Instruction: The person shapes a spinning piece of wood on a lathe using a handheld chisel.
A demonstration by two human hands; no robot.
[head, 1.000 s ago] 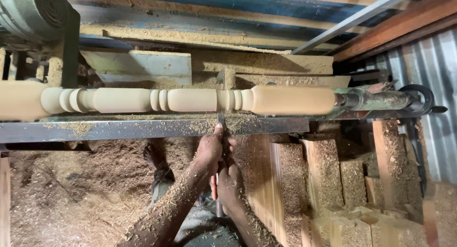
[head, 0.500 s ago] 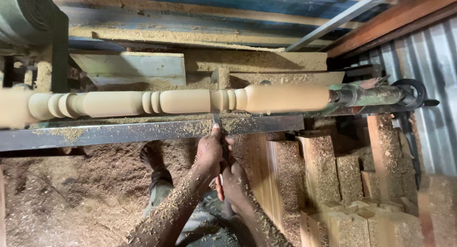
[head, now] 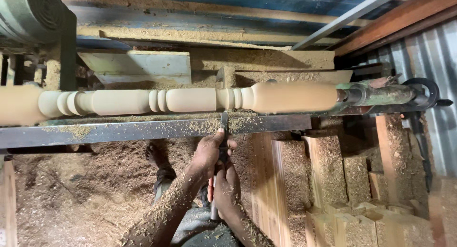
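Head view: a pale turned spindle [head: 190,100] lies across the lathe, just above the steel tool rest [head: 143,129]. The left hand [head: 209,154] wraps the chisel [head: 223,125] at the rest, its fingers closed tight around the blade; the right hand [head: 227,190] grips the handle below. Steady pressure braced on the rest suits this cut. Sawdust coats both forearms; the wood looks smooth, beaded and rounded.

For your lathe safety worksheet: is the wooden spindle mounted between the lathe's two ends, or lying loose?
Mounted. The wooden spindle spans horizontally above the metal rail, its right end meeting the green tailstock. Both hands hold a chisel toward it.
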